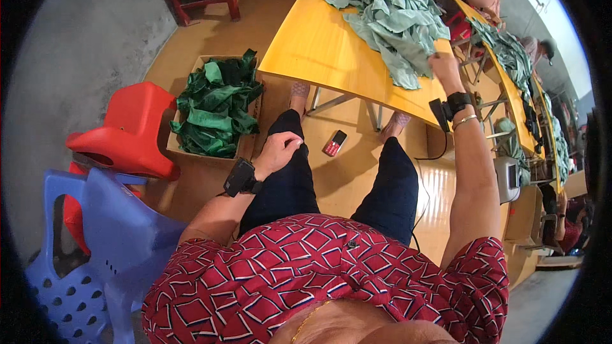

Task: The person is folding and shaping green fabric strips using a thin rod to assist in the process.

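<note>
The left hand (278, 153) is above the thigh (280, 191), its grip loosely bent with nothing visible in it. Just beyond, an open cardboard box (246, 145) is heaped with crumpled, slightly glossy dark-green cloth (217, 111). Farther off, the right hand (444, 67) is at the edge of the pale-green fabric (395, 19), a thin, wrinkled, ragged-edged heap sprawling over the smooth yellow table (319, 32); whether that curled grip pinches any cloth, I cannot tell.

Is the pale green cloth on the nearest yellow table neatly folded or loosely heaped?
Loosely heaped: the pale green cloth lies crumpled across the yellow table, with irregular creases and uneven, hanging edges.
</note>
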Demonstrator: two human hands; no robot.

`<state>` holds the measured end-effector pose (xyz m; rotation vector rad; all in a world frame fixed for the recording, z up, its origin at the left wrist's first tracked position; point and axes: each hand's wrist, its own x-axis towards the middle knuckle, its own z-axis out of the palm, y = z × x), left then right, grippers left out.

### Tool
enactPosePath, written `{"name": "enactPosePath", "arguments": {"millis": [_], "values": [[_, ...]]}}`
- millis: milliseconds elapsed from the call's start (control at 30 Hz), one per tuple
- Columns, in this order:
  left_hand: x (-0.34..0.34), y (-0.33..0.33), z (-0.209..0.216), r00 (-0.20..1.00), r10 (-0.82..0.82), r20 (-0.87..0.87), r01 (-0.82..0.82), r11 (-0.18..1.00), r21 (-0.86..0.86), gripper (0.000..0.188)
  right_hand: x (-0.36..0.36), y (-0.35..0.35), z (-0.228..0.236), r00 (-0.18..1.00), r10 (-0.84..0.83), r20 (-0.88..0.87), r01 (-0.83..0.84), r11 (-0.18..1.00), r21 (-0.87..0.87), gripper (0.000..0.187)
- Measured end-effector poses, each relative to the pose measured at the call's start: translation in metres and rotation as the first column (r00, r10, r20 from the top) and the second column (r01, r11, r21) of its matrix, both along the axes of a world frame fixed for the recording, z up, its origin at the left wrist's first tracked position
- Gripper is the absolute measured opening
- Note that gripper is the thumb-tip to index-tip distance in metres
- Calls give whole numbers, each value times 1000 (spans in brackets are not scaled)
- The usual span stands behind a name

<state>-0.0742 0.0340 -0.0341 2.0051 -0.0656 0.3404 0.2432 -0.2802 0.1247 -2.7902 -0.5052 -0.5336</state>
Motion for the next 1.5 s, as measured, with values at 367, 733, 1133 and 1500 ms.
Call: {"name": "enactPosePath", "arguments": {"millis": [367, 733, 1133, 1500], "values": [[-12, -23, 36, 995, -101, 15, 102, 994, -46, 17, -83, -20, 101, 958, 222, -179, -17, 672, 740, 10], [-20, -89, 150, 850, -270, 453, 316, 948, -29, 43, -249, -23, 102, 528, 748, -402, -109, 529, 842, 18], [-41, -115, 161, 878, -452, 157, 324, 319, -891, 13, -290, -4, 45, 579, 740, -342, 222, 260, 940, 22], [-42, -131, 157, 947, -293, 132, 236, 355, -904, 17, -347, 24, 9, 561, 742, -366, 82, 390, 917, 27]]}}
